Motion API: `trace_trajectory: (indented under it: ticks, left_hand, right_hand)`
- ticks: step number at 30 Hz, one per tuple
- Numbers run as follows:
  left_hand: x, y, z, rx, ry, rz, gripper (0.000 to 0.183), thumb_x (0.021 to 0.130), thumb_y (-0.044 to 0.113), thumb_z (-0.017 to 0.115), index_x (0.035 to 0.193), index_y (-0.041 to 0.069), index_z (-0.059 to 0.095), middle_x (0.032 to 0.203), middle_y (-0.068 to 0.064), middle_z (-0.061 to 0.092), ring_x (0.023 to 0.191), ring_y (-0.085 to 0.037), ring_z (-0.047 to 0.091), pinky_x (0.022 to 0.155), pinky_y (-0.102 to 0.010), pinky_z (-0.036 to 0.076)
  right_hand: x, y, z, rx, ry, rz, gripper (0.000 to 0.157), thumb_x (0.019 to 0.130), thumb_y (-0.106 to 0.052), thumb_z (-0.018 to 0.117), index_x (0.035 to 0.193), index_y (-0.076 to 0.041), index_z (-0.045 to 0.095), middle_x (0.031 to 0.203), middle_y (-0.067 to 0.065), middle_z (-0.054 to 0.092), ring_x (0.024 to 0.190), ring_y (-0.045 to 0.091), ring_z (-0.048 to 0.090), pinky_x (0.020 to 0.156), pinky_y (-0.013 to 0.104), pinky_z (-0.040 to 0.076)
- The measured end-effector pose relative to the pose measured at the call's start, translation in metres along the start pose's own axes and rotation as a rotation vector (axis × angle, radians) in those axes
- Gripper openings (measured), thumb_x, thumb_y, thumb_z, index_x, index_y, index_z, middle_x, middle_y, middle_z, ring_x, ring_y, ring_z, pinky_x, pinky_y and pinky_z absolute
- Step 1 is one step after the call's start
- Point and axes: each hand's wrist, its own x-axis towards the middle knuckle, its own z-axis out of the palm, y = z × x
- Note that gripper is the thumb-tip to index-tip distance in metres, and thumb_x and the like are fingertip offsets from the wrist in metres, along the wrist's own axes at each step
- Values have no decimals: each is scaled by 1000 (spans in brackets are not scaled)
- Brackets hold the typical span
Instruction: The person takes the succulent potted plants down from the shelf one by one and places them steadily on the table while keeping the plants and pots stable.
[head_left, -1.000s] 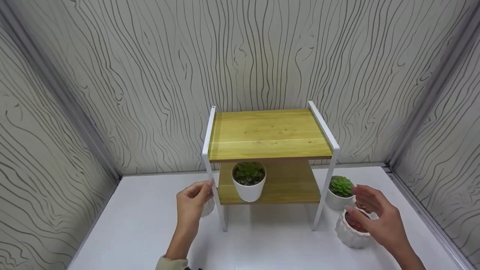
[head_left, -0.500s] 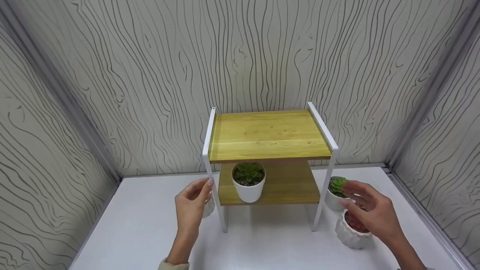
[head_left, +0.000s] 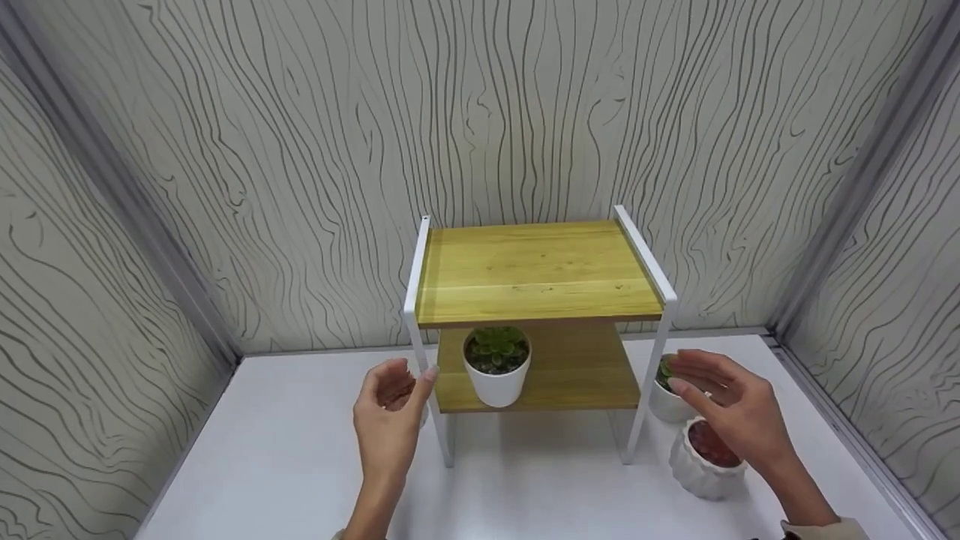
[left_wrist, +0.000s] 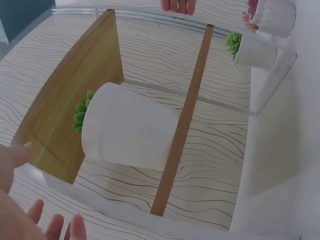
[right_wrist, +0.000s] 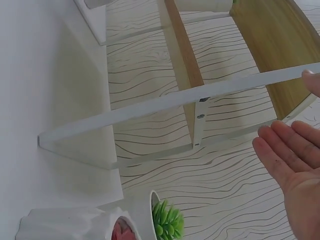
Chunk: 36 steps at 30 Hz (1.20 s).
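Observation:
A two-tier wooden shelf (head_left: 540, 277) with a white metal frame stands upright on the table. On its lower board sits a white pot (head_left: 498, 386) with a green succulent. My left hand (head_left: 386, 427) is beside the frame's left leg, fingers loosely curved and holding nothing; whether the thumb touches the leg I cannot tell. Behind that hand, another potted plant is mostly hidden. My right hand (head_left: 739, 409) hovers off the right leg, thumb and fingers apart, with nothing held. In the right wrist view its fingers (right_wrist: 287, 147) lie extended near the frame.
To the shelf's right stand a ribbed white pot (head_left: 705, 476) with a red plant and a smooth white pot (head_left: 670, 405) with a green succulent, partly covered by my right hand. Wood-grain patterned walls (head_left: 300, 187) enclose the white table (head_left: 277, 450) at the back and sides.
My right hand has moved left, closer to the shelf's right leg. My left thumb and fingers have spread apart from near the left leg. The shelf and its pot stay in place.

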Motion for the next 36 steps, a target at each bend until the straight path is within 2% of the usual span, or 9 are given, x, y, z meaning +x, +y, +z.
trace_trajectory:
  ticks: [4,9,12,18,22,25,32,36]
  left_hand:
    - [-5,3,3,-17,8,-17,43,92,24,83,126,7,64,119,-10,65,112,-21,64,98,-22,59]
    - [-13,2,9,-18,37,-25,45,91,25,85,126,7,64,122,-9,62,116,-24,62,99,-28,61]
    - [-20,2,16,-5,68,-19,46,89,25,87,125,7,65,126,-9,59,119,-24,60,99,-30,61]
    - [-38,4,31,77,123,55,54,84,28,91,127,10,65,128,-7,56,118,-22,55,94,-25,58]
    - [-46,5,39,107,139,113,60,81,30,93,129,10,63,125,-6,58,115,-22,56,92,-29,58]
    - [-51,6,45,116,137,131,62,80,30,94,129,9,62,124,-5,60,115,-22,58,93,-31,59]
    - [-61,6,61,128,130,94,70,78,33,95,132,7,60,129,-8,63,121,-22,60,98,-43,60]
    - [-65,5,71,125,128,81,78,76,35,96,137,5,58,131,-11,62,125,-25,60,103,-45,59]
  right_hand:
    - [3,-4,3,22,7,-13,37,93,0,77,129,0,68,120,-3,77,110,-2,73,94,13,59]
    - [6,-8,7,12,26,-9,35,93,-2,77,128,1,69,117,-16,75,108,-5,72,92,10,59]
    - [9,-11,9,35,38,-10,34,93,0,77,126,0,70,116,-17,74,107,-2,73,91,11,59]
    - [12,-15,12,72,62,-6,33,92,3,77,124,1,71,114,-15,76,106,1,74,91,13,60]
    - [14,-17,12,80,70,2,33,93,3,75,125,0,71,115,-14,76,107,0,73,93,12,59]
    - [15,-19,11,69,65,13,32,95,1,74,127,0,71,116,-16,76,108,-2,72,95,10,57]
    - [19,-24,13,75,62,43,30,96,-2,74,126,1,71,114,-19,75,108,-4,71,94,9,56]
    - [19,-25,16,77,53,56,27,98,-4,73,124,1,72,111,-16,77,105,-4,72,91,9,58]
